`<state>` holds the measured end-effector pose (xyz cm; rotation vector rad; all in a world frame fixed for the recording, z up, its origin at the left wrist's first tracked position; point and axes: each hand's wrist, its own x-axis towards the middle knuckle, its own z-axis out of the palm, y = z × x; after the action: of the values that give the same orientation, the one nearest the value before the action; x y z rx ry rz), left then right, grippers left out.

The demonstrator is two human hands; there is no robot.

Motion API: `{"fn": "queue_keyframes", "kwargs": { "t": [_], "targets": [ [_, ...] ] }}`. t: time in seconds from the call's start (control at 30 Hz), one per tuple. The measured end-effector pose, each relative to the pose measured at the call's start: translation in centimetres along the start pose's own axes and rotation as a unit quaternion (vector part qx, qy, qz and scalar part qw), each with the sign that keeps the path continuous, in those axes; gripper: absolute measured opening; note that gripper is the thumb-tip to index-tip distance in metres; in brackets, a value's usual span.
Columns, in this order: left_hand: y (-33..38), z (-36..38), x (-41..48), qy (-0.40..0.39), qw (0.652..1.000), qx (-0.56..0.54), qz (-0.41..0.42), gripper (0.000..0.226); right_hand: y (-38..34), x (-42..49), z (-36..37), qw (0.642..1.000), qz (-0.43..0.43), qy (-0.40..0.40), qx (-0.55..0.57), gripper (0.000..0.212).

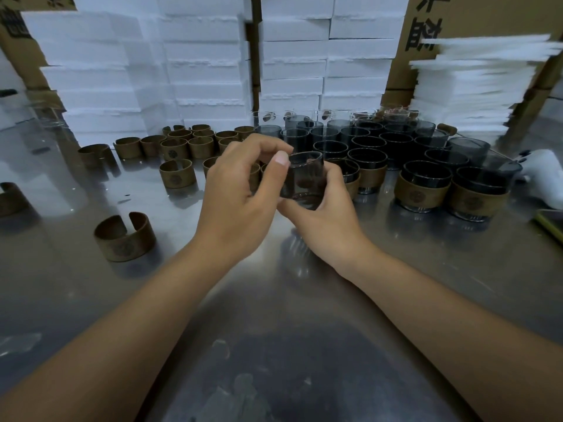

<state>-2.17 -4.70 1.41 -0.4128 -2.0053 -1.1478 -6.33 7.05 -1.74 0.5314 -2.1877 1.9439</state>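
A dark smoked glass cup (304, 178) is held above the steel table (274, 330) at the centre. My right hand (329, 220) grips it from below and the side. My left hand (240, 193) curls at its left, thumb pressed against the rim. Open brown sleeve rings (175, 147) lie in a group behind my left hand, and one ring (125, 237) stands alone at the left front. Bare dark glasses (365, 141) stand packed at the back right. Glasses wearing brown sleeves (422, 190) stand in front of them.
White foam boxes (198, 56) are stacked along the back. A pile of white foam sheets (475, 86) stands at the right, cardboard cartons (426, 25) behind it. A white tool (545, 178) and a green-edged flat object (548, 220) lie at the right edge.
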Motion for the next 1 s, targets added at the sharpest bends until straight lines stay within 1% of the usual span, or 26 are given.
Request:
{"fn": "queue_keyframes", "kwargs": {
  "t": [0.2,0.33,0.47,0.53,0.67,0.83,1.0],
  "targets": [
    [-0.8,0.1,0.2,0.008,0.999,0.026,-0.039,0.016,-0.1,0.0,0.0,1.000,-0.001,0.012,0.002,0.055],
    [-1.4,0.3,0.0,-0.040,0.996,0.033,-0.073,0.024,-0.2,-0.1,0.0,1.000,-0.011,0.006,-0.009,0.056],
    [-1.5,0.4,0.0,-0.090,0.992,0.005,-0.088,0.039,-0.2,-0.2,0.0,0.999,-0.028,-0.002,-0.018,0.056],
    [-1.5,0.3,-0.1,-0.108,0.990,-0.006,-0.087,0.039,-0.1,-0.3,0.1,0.999,-0.036,-0.005,-0.019,0.055],
    [-1.4,0.3,-0.1,-0.126,0.987,-0.010,-0.095,0.054,-0.1,-0.3,0.0,0.998,-0.043,-0.028,-0.021,0.057],
    [-0.8,0.2,-0.1,-0.139,0.986,-0.017,-0.085,0.053,0.0,-0.4,0.1,0.998,-0.051,-0.037,-0.029,0.062],
    [-0.2,0.1,-0.2,-0.135,0.989,-0.037,-0.050,0.042,-0.2,-0.4,0.1,0.998,-0.045,-0.043,-0.029,0.063]
  ]
}}
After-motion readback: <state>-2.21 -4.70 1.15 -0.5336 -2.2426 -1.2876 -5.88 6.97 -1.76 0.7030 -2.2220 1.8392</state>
